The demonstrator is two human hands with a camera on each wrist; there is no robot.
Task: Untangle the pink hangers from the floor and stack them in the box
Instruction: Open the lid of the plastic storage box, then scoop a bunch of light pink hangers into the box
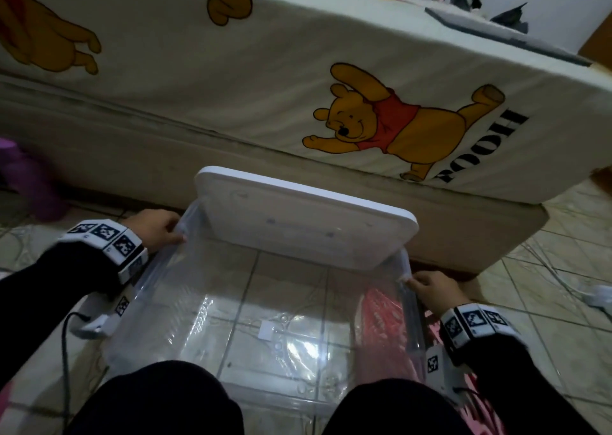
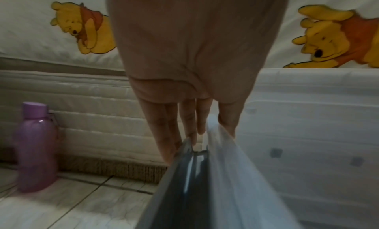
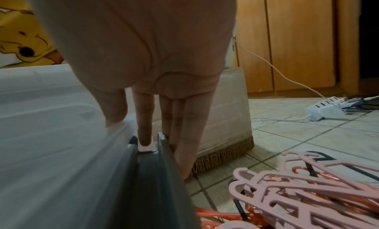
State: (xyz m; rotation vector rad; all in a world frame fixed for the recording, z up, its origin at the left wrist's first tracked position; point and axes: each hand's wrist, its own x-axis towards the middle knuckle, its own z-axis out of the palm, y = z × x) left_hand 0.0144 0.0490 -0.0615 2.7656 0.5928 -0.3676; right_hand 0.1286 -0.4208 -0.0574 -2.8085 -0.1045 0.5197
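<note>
Open box (image 1: 212,302) interior, far end seemingly under tilted lid (image 1: 298,222).

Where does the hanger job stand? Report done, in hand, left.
Done: none stacked; the clear box is empty, its white lid propped at the far rim. In hand: the left hand and right hand grip the box's side rims. Left: the pink hangers lie tangled on the floor.

Right hand (image 3: 143,70) apparently gripping box (image 3: 61,135) rim, pink hangers (image 3: 307,192) heaped just beside
</note>
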